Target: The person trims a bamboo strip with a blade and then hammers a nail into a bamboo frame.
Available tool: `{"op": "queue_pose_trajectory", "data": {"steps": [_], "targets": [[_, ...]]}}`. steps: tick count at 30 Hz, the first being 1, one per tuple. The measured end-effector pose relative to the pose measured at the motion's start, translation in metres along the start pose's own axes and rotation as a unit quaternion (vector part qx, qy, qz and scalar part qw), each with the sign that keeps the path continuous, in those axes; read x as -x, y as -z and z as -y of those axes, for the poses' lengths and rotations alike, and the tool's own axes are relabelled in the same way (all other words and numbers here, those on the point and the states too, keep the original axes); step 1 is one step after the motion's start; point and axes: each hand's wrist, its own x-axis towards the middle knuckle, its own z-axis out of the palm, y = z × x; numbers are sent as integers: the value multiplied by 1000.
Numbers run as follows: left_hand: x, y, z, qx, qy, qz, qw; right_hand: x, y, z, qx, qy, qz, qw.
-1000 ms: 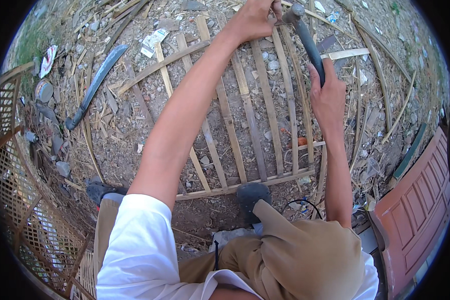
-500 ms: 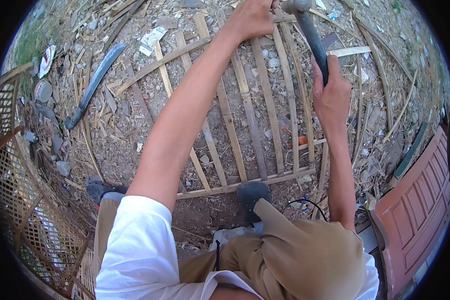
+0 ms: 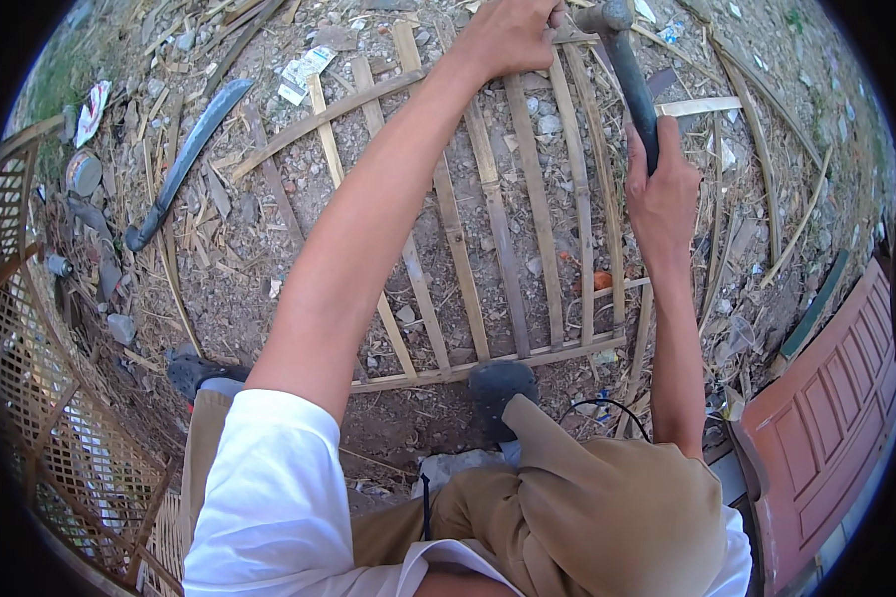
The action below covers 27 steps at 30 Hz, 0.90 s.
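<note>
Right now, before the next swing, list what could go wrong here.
1. The left hand presses on the bamboo frame right beside the hammer head, so a stray blow could hit the fingers.
2. The right hand grips the handle near its end; a glancing strike might twist it loose.
3. A long curved blade lies unsheathed among scraps at the left, a hazard when shifting position.

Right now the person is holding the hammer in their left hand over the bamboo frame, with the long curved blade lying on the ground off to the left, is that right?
Not quite. The head view shows the hammer gripped in the right hand, not the left; the left hand rests on the bamboo frame. The long curved blade does lie on the ground to the left.
</note>
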Motion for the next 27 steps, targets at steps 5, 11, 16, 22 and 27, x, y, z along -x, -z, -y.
{"op": "queue_pose_trajectory", "data": {"steps": [5,11,16,22,27], "targets": [[-3,0,10,-13,-3,12,1000,0,0,4,-3,17,-19,1000],[-4,0,-4,27,1,33,999,1,2,5,-32,-23,-4,999],[-3,1,1,-11,-20,30,999,8,-4,5,-34,-4,-19,999],[-4,1,0,5,-42,11,999,1,-3,6,-44,-50,3,998],[-6,1,2,20,-37,17,999,6,-8,1,-44,-15,-27,999]]}}
